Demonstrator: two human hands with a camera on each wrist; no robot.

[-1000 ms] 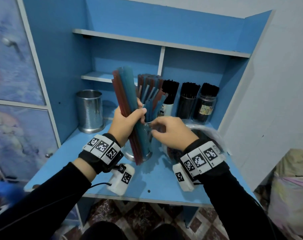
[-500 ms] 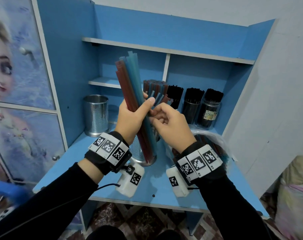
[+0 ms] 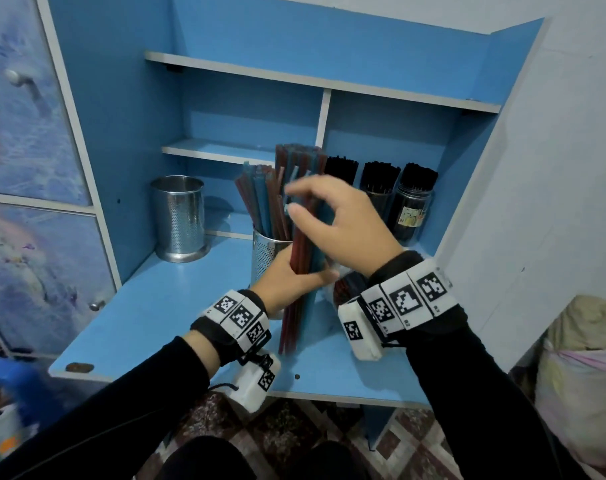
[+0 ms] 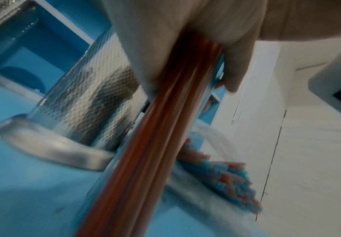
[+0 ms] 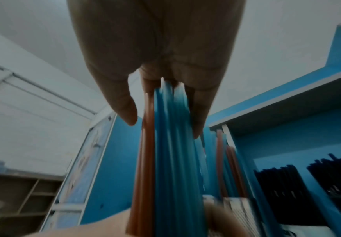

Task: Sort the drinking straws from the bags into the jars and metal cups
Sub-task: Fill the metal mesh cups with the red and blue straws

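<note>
Bundle [image 3: 303,251] of red and blue straws is being stood on end on the desk [image 3: 176,306] beside the metal cup [image 3: 264,254] — gripped mid-length by the left hand [image 3: 286,280], cupped on top by the right hand [image 3: 343,223] — probably so the ends are getting evened.

An open stretch of desktop [image 3: 169,306] runs along the near left, up to the left metal cup [image 3: 179,216] at the far left, with the low shelf [image 3: 221,150] above and behind it. A gap separates it from the middle metal cup [image 3: 268,252], whose straws fan upward. Just right, the straw bundle [image 3: 303,261] is gripped by the left hand [image 3: 287,282] and capped by the right hand [image 3: 343,226], blocking the centre. The bag [image 3: 348,287] lies near right. Jars [image 3: 412,209] crowd the far right.
</note>
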